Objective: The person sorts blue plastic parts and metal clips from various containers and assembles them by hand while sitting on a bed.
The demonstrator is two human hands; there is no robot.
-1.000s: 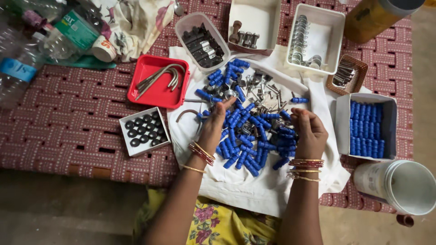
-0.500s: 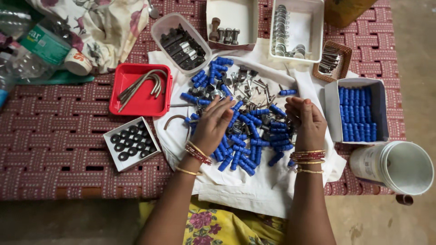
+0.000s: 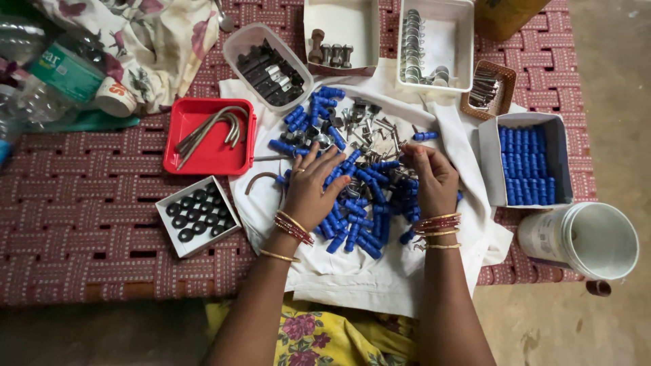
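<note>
Left hand (image 3: pixel 310 188): lying spread, fingers flat on blue plugs (image 3: pixel 359 227).
Right hand (image 3: pixel 428 179): curling, fingertips dipping into pile; pinch unclear.
Plugs: lying between both hands.

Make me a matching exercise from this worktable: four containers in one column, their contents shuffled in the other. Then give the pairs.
Containers
1. red tray
2. small white box at left
3. white box at right
4. clear tub at the top

Contents
A. blue plastic sleeves in neat rows
B. black metal clips
C. bent metal rods
D. black rubber rings

Pairs: 1-C, 2-D, 3-A, 4-B

Both hands, left hand and right hand, rest in the loose pile of blue sleeves on the white cloth.
</note>
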